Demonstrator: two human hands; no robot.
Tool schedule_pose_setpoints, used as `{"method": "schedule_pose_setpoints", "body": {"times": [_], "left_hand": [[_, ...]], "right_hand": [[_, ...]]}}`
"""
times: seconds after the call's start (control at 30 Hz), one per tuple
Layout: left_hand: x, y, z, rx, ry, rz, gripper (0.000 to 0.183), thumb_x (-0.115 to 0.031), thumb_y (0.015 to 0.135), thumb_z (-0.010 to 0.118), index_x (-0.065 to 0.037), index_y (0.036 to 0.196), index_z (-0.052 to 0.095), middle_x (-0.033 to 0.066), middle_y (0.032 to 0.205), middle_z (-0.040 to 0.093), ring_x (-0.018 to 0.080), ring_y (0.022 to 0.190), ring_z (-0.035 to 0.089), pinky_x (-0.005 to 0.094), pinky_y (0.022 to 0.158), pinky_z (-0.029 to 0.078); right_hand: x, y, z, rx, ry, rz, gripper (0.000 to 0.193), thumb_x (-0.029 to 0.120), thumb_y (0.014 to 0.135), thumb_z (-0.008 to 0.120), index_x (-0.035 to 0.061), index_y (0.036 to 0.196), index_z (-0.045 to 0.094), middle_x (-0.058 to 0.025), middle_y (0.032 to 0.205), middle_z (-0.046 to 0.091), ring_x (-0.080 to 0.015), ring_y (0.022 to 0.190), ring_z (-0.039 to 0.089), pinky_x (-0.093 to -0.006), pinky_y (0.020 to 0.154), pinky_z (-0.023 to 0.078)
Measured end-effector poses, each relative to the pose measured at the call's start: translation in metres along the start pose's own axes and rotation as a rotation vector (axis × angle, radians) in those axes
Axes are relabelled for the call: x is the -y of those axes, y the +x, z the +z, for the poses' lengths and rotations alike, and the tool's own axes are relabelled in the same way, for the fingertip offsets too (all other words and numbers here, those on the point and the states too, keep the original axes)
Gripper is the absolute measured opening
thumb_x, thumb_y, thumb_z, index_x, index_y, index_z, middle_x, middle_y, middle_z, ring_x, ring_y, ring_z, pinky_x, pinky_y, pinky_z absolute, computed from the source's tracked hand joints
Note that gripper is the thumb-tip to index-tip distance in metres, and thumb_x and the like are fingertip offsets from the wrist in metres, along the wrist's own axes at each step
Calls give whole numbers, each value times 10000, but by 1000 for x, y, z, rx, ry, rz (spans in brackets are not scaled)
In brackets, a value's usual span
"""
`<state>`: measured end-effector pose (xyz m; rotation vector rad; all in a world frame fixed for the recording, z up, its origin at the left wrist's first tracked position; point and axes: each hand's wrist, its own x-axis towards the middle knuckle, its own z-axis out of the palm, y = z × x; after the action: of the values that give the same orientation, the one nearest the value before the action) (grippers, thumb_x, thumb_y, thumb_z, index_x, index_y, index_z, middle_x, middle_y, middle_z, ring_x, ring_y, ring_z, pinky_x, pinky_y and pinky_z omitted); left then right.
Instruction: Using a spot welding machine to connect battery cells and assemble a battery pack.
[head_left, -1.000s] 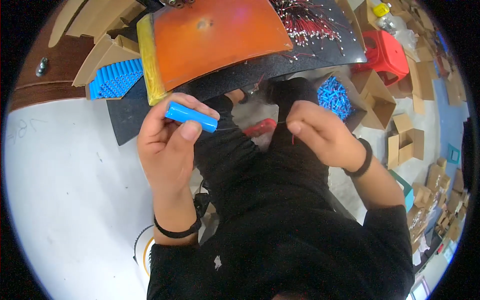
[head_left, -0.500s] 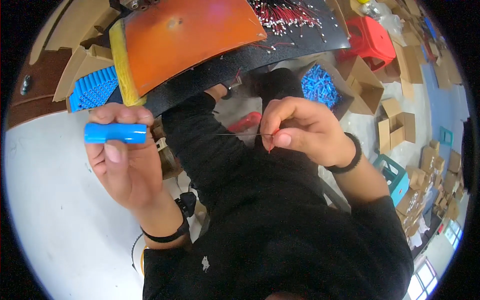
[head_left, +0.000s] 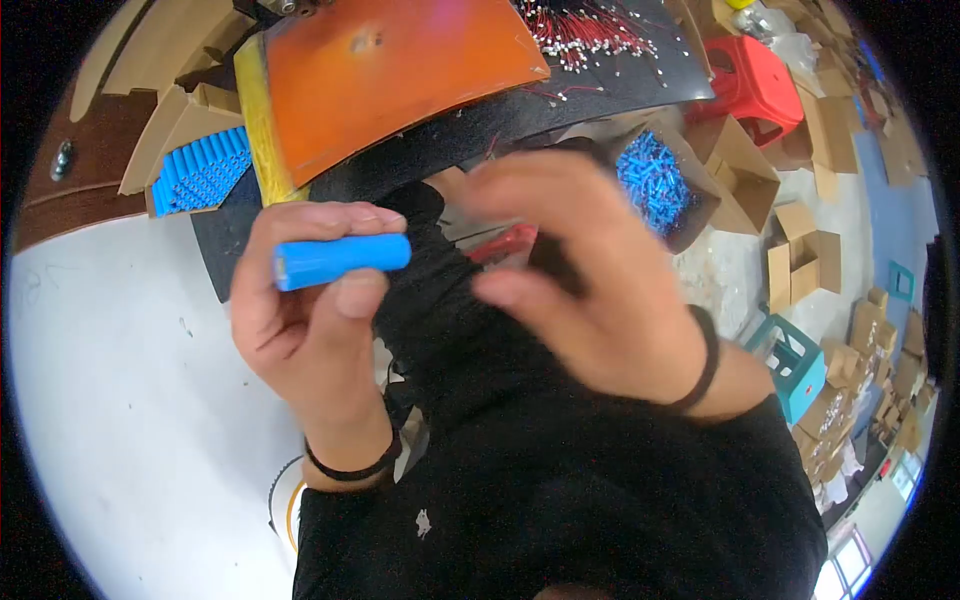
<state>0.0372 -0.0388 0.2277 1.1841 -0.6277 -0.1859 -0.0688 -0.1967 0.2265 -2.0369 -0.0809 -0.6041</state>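
Observation:
My left hand (head_left: 320,330) is closed round a blue cylindrical battery cell (head_left: 345,260), pinching it between the thumb below and the fingers above. The cell lies nearly level, its left end showing a pale rim. To its right, my right hand (head_left: 610,290) is blurred by motion. Its thumb and fingers are spread apart, and I make out nothing between them. Beyond both hands, an orange board (head_left: 400,80) with a yellow-wrapped edge lies on the black table (head_left: 450,135).
Red wires with white connectors (head_left: 600,40) are heaped on the table. A box of blue cells (head_left: 200,170) stands at the left, and a box of loose blue cells (head_left: 652,180) at the right. Beyond are a red stool (head_left: 750,85), open cartons (head_left: 803,255) and a teal stool (head_left: 795,370).
My left hand has moved right, bringing the cell toward the middle. My right hand has opened from its pinch on a thin red wire, which no longer shows.

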Motion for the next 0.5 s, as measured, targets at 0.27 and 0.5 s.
{"method": "schedule_pose_setpoints", "body": {"times": [0.27, 0.5], "left_hand": [[11, -14, 2, 64, 196, 69, 292, 90, 744, 689, 66, 1017, 589, 169, 1005, 614, 214, 944, 603, 298, 842, 496], [9, -18, 1, 42, 243, -122, 295, 147, 757, 668, 55, 1028, 598, 150, 1007, 609, 266, 995, 629, 330, 874, 502]], "right_hand": [[-17, 0, 34, -91, 12, 23, 182, -7, 810, 647, 4, 986, 600, -139, 844, 584, -296, 774, 592, -348, 662, 476], [-35, -9, 36, -110, -59, -17, 188, -13, 818, 608, 7, 1005, 601, -96, 689, 625, -265, 587, 632, -326, 534, 494]]}}
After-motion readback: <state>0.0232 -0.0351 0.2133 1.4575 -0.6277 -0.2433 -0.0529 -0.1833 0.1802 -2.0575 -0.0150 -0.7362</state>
